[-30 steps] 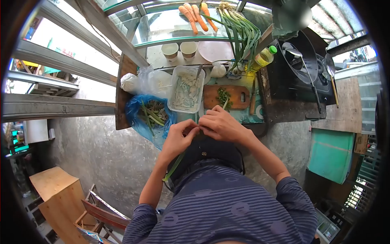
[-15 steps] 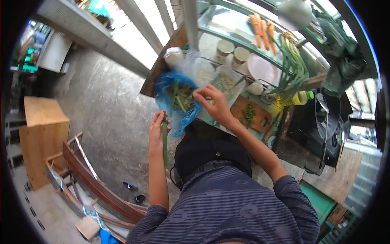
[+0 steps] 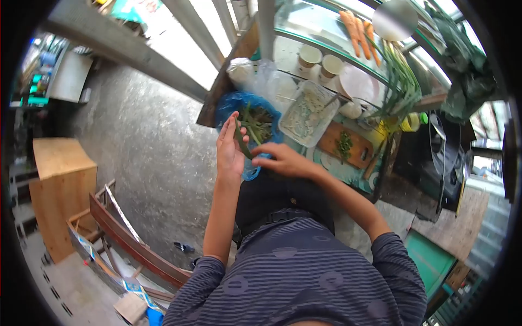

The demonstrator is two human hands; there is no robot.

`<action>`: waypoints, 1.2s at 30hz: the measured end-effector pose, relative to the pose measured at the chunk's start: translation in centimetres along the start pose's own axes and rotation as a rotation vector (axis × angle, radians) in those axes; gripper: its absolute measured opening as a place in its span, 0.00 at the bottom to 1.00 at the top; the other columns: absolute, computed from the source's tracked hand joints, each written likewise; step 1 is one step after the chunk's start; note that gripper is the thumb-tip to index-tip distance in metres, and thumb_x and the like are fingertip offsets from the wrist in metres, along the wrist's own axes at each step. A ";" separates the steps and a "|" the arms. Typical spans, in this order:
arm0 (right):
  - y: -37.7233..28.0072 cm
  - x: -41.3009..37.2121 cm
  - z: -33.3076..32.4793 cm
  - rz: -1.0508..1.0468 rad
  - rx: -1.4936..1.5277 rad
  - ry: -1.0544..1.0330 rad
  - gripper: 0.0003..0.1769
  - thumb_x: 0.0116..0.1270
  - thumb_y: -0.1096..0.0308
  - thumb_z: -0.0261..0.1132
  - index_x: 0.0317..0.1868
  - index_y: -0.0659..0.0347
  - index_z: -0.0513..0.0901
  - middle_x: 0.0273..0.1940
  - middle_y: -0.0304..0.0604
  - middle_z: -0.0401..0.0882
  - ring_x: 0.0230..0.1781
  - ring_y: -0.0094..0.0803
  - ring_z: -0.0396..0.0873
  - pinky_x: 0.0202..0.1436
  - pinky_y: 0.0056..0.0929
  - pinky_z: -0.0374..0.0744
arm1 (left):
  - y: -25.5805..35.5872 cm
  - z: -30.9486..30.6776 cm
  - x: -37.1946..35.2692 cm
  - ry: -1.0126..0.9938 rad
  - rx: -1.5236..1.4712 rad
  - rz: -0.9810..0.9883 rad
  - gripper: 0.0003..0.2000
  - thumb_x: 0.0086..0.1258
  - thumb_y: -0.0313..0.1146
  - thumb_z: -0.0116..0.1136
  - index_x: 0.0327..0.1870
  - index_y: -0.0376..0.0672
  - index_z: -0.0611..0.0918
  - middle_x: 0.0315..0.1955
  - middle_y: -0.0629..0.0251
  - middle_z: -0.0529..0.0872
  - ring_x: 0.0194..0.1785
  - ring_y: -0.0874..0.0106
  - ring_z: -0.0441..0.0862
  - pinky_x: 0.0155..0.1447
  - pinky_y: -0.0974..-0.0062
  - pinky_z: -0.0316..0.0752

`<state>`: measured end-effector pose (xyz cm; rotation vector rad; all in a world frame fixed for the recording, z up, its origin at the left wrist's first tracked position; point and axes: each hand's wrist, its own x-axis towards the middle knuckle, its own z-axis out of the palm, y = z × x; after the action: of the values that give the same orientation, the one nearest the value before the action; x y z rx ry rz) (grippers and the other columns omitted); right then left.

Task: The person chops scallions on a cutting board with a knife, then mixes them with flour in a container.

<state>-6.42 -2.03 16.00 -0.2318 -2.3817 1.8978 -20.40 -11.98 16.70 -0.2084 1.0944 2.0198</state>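
The stalk in my left hand is dark green, the bag behind it bright blue. My shirt is navy with thin grey stripes. 3 carrots are orange, the spring onions green, the chopping board brown, 2 cups cream.

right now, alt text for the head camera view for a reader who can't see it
Seen from above, a person's left hand holds a thin green onion stalk by a blue plastic bag of green trimmings, the right hand at the stalk's lower end. Beside the bag sit a clear rectangular plastic tub and a wooden chopping board.
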 end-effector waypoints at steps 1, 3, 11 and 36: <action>-0.3 -1.3 -0.1 0.093 0.014 0.013 0.18 0.72 0.56 0.60 0.48 0.64 0.81 0.39 0.48 0.83 0.40 0.43 0.80 0.45 0.37 0.75 | -0.5 1.0 0.6 -0.010 0.012 -0.012 0.11 0.75 0.33 0.55 0.54 0.41 0.79 0.33 0.74 0.79 0.35 0.80 0.78 0.35 0.82 0.75; 0.1 -3.9 -0.9 0.241 0.132 0.104 0.16 0.73 0.58 0.59 0.46 0.64 0.81 0.34 0.46 0.81 0.33 0.38 0.78 0.40 0.34 0.74 | -1.9 2.1 1.9 -0.073 0.033 0.001 0.10 0.76 0.33 0.53 0.54 0.43 0.78 0.35 0.72 0.79 0.40 0.80 0.79 0.41 0.80 0.79; 0.5 -17.5 -5.4 0.387 -0.163 0.602 0.14 0.74 0.62 0.56 0.44 0.65 0.79 0.30 0.45 0.77 0.29 0.32 0.73 0.37 0.30 0.72 | -9.1 7.6 -1.8 -0.356 0.975 0.517 0.10 0.74 0.29 0.54 0.53 0.39 0.80 0.44 0.64 0.82 0.55 0.66 0.77 0.58 0.68 0.72; 2.6 -29.7 -9.3 0.396 -0.058 1.102 0.08 0.59 0.67 0.70 0.36 0.62 0.85 0.35 0.37 0.83 0.37 0.32 0.73 0.42 0.30 0.73 | -25.8 14.0 -13.3 -0.549 0.576 -0.538 0.18 0.76 0.35 0.54 0.60 0.35 0.77 0.51 0.62 0.84 0.53 0.75 0.82 0.56 0.76 0.77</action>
<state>24.53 2.32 16.37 -1.3978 -1.6507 1.2191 10.03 -1.38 15.45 0.3068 1.0633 1.1267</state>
